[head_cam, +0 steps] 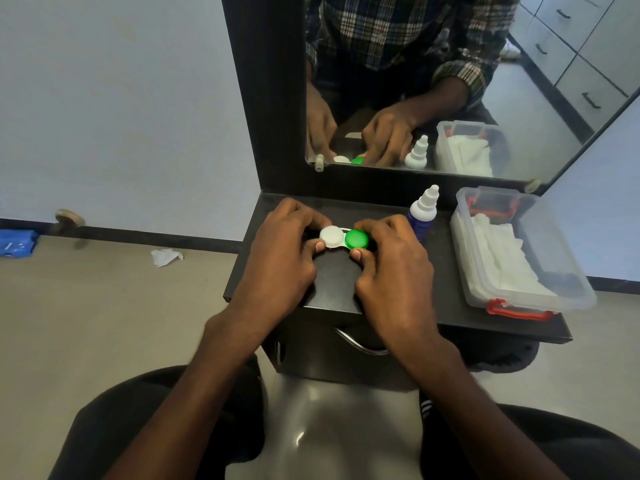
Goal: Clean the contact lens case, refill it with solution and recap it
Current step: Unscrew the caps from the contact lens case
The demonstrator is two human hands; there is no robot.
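While 2 caps sit on, left hand [277,258] and right hand [391,265] both gripping lens case [343,239], solution bottle [423,211] at 2 o'clock

A pale blue-white wall [121,98] is meeting a glossy beige tiled floor [104,306] along a dark skirting strip [138,235]. A black-framed mirror [450,81] is standing above the small black table [433,296], reflecting white drawer fronts with dark handles [581,64]. A crumpled white tissue [165,257] is lying on the floor.

glossy plastic caps [356,239], matt shelf [440,271]
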